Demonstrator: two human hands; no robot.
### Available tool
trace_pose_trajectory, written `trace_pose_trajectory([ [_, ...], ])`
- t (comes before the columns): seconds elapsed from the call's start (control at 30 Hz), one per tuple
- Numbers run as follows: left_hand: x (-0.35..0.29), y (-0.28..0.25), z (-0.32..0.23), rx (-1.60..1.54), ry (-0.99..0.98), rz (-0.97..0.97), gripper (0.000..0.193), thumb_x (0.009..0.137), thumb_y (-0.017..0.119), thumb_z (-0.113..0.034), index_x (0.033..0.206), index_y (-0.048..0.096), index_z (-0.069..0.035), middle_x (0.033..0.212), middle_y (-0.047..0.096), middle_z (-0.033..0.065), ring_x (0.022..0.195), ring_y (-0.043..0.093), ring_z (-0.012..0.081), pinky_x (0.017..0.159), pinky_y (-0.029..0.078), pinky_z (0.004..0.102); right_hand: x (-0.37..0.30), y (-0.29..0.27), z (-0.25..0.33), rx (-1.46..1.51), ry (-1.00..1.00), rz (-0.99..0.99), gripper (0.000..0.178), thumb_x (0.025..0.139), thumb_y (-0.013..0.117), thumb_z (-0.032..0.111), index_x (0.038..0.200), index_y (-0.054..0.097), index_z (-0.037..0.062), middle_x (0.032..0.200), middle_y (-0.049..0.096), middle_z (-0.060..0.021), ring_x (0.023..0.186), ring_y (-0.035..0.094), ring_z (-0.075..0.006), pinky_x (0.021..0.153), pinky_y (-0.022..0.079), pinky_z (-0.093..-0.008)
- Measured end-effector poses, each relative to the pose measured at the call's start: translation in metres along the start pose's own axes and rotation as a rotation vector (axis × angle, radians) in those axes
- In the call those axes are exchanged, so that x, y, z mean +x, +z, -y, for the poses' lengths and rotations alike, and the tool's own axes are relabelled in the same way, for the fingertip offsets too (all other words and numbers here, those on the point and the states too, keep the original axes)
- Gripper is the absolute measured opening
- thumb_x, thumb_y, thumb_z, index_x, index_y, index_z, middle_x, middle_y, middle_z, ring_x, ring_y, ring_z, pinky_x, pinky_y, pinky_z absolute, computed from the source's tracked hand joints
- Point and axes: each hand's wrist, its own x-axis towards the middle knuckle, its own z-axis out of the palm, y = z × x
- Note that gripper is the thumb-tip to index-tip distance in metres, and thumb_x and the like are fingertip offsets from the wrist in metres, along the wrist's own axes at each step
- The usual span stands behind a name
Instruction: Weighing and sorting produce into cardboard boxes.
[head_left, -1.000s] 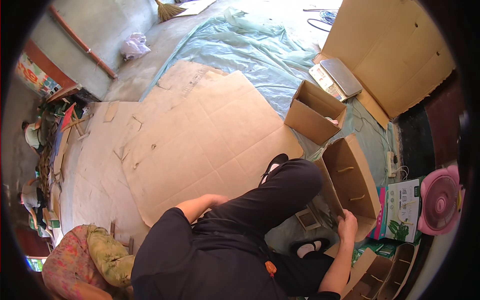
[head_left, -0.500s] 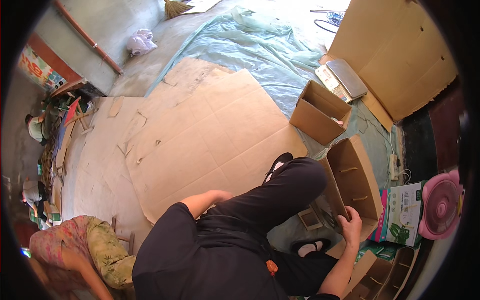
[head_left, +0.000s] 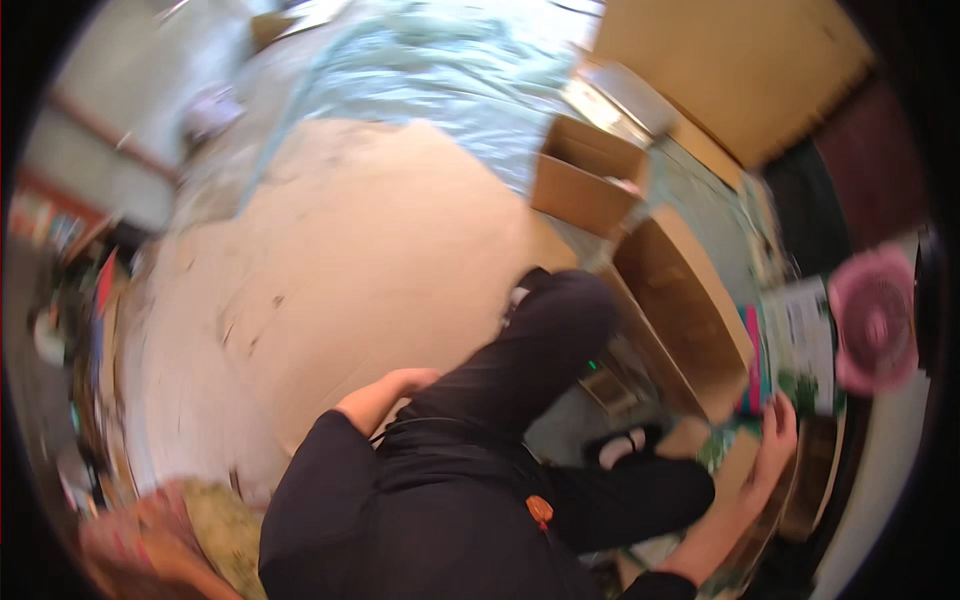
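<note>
Here, open carton [head_left: 690,310] between the hands [head_left: 408,382] [head_left: 778,432]

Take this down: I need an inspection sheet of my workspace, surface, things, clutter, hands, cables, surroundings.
Surface: flattened cardboard, bluish plastic sheet beyond it.
Things: large open box right of the knee, smaller open box beyond it; white-and-green carton.
Clutter: pink fan right of the carton.
Hands: right hand near the carton, fingers raised, nothing seen held; left hand by the thigh, grip unclear.
Cables: too blurred to tell.
Surroundings: pale wall upper left; another person's patterned clothing lower left.
</note>
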Motion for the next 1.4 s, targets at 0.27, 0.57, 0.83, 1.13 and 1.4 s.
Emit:
trace_pose_trajectory([
  [0.27,0.001,0.028,-0.052,0.046,-0.189,0.223,0.029,0.084,0.063,-0.013,0.108,0.064,0.003,0.101,0.065,0.0071,0.088,0.058,0.0150,0.079,0.048,0.0321,-0.097,0.010,-0.126,0.044,0.295,-0.329,0.025,0.086,0.062,0.013,0.108,0.062,0.0009,0.092,0.065,-0.0047,0.084,0.060,-0.0114,0.071,0.046,-0.0238],
  [0.57,-0.015,0.021,-0.060,0.134,-0.143,0.111,0.028,0.084,0.061,-0.011,0.109,0.063,0.003,0.102,0.065,0.0070,0.088,0.058,0.0147,0.079,0.048,0.0314,-0.200,0.019,-0.178,-0.227,0.388,-0.460,0.021,0.084,0.061,0.007,0.104,0.063,0.0010,0.086,0.066,-0.0082,0.077,0.062,-0.0168,0.069,0.050,-0.0279],
  [0.83,-0.033,0.054,-0.115,-0.073,0.063,-0.303,0.027,0.085,0.059,-0.009,0.109,0.063,0.003,0.102,0.065,0.0069,0.089,0.058,0.0144,0.079,0.048,0.0307,-0.176,-0.085,-0.125,-0.968,-0.005,-0.789,0.032,0.080,0.064,0.010,0.111,0.060,0.0040,0.107,0.060,-0.0132,0.101,0.056,-0.0317,0.089,0.043,-0.0408],
  [1.13,-0.027,0.018,-0.142,-0.049,0.296,-0.488,0.028,0.086,0.050,-0.004,0.109,0.062,0.003,0.101,0.065,0.0063,0.091,0.059,0.0135,0.079,0.048,0.0284,-0.200,-0.151,-0.107,-1.260,0.313,-0.947,0.045,0.081,0.067,0.022,0.121,0.055,0.0057,0.121,0.054,-0.0162,0.113,0.049,-0.0340,0.097,0.037,-0.0433],
  [1.4,-0.067,0.029,-0.245,-0.008,0.726,-0.723,0.024,0.094,0.052,-0.016,0.114,0.058,-0.004,0.097,0.063,0.0054,0.086,0.061,0.0125,0.072,0.050,0.0259,-0.192,-0.152,-0.141,-0.960,0.394,-0.891,0.039,0.074,0.055,0.015,0.112,0.056,0.0044,0.110,0.057,-0.0180,0.104,0.052,-0.0366,0.090,0.042,-0.0444],
])
